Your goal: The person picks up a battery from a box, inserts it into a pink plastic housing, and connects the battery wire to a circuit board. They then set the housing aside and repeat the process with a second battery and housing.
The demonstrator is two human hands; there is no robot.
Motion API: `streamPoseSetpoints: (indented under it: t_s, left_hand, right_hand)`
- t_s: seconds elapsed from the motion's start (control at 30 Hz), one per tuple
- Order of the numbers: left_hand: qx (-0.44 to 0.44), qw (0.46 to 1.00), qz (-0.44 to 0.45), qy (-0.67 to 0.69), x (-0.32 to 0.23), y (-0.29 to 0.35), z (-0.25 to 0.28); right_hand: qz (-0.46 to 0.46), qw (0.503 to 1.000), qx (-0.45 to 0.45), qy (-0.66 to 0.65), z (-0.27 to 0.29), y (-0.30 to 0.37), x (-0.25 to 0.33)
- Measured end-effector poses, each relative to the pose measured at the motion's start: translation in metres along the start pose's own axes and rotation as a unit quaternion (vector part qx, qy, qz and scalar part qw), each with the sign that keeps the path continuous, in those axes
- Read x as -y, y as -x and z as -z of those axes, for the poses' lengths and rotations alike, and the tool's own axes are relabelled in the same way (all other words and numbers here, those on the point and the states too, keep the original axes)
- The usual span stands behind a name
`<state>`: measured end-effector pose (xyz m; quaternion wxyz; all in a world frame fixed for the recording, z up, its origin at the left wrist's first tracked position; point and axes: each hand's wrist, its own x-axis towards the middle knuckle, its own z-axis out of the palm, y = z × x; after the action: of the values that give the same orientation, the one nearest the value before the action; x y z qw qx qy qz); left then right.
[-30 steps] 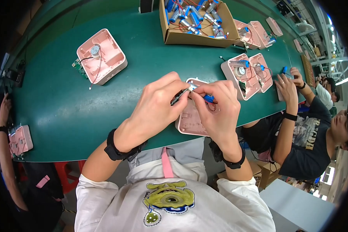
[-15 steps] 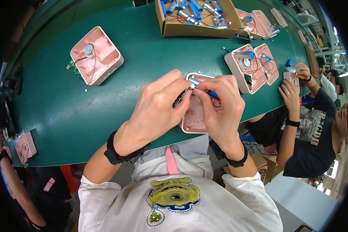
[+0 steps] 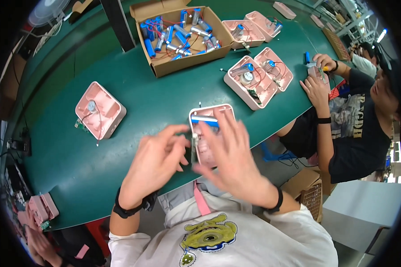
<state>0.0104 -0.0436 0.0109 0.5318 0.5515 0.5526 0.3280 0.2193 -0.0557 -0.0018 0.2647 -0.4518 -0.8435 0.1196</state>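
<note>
We look down on a green worktable with a pink plastic housing shell lying near its front edge, open side up, between and partly beneath the person's two hands. The left hand stands just beside the shell's left wall, its fingers curved and parted from the thumb. The right hand, blurred, spreads over the shell's right side with fingers and thumb apart; we cannot tell whether its fingertips touch the plastic. Inside the shell's far end we find a blue-and-silver cylindrical battery lying crosswise, partly covered by the right fingers. Along the left wall, near the left fingertips, we note a small white connector and, below it, a narrow circuit board, its outline indistinct.

To the left we see a second pink shell bearing a round silver component, with a green circuit board outside its wall. Beyond the hands stands an open cardboard box of wired batteries; to its right, nearer us, lies a two-part pink housing. At far right we observe a co-worker's hand on another pink part.
</note>
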Motion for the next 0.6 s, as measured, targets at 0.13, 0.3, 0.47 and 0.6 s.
streamPoseSetpoints:
  t_s: [0.13,0.3,0.47,0.6]
  left_hand:
    - [0.078,0.995,-0.045,-0.041,-0.004,0.014,-0.004]
    - [-0.045,0.972,-0.140,-0.181,-0.017,0.035,0.001]
    - [-0.272,0.866,-0.099,-0.408,0.016,0.051,0.065]
    - [-0.372,0.814,-0.068,-0.442,0.031,0.055,0.115]
  right_hand:
    - [-0.040,0.999,0.022,0.000,-0.011,0.018,0.006]
    - [0.031,0.994,0.031,0.099,-0.015,-0.002,-0.025]
    - [0.040,0.989,0.026,0.140,-0.009,-0.011,-0.047]
    - [0.032,0.981,0.009,0.189,0.004,-0.015,-0.065]
